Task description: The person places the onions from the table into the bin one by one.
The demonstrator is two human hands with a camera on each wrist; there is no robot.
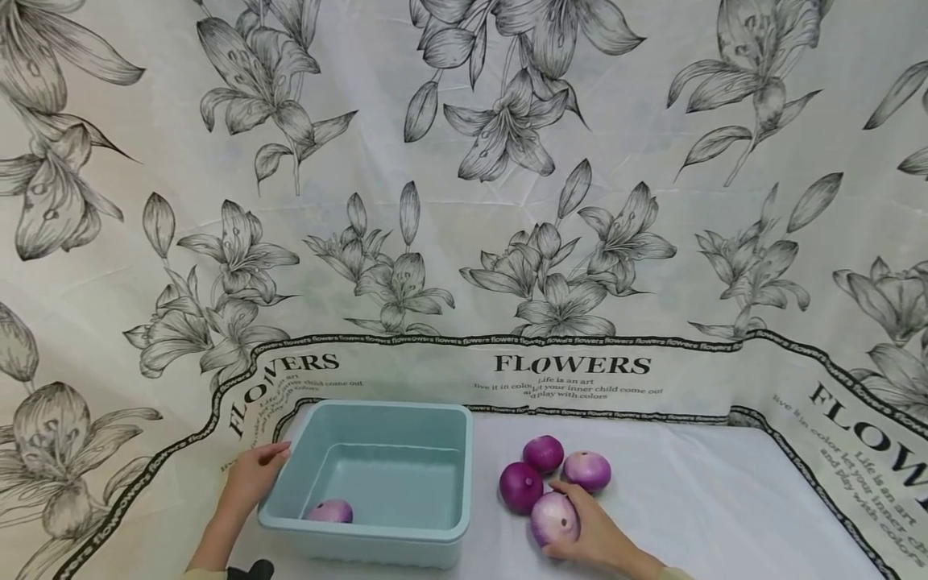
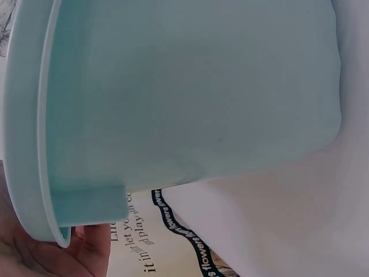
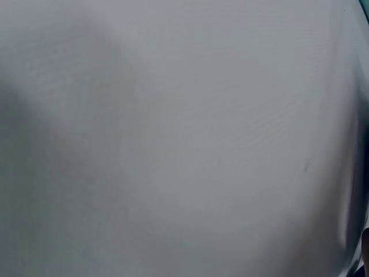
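Observation:
My right hand [image 1: 596,532] grips a pale purple onion [image 1: 554,518] from its right side, thumb and fingers spread around it. Close behind that onion are two dark purple onions [image 1: 520,486] and another light purple one [image 1: 587,470]. At the left, my left hand [image 1: 255,475] holds the rim of a light blue plastic basin [image 1: 366,534]. The left wrist view has the basin's outer wall [image 2: 190,98] up close, with fingers [image 2: 95,248] around the rim at the lower left. One more onion [image 1: 332,511] lies inside the basin, at its near left corner.
A white cloth [image 1: 696,483] covers the table. Behind it hangs a flower-printed curtain [image 1: 522,242] that wraps round both sides. Mostly blurred white cloth [image 3: 202,115] fills the right wrist view. A small black object [image 1: 251,570] sits by the left wrist.

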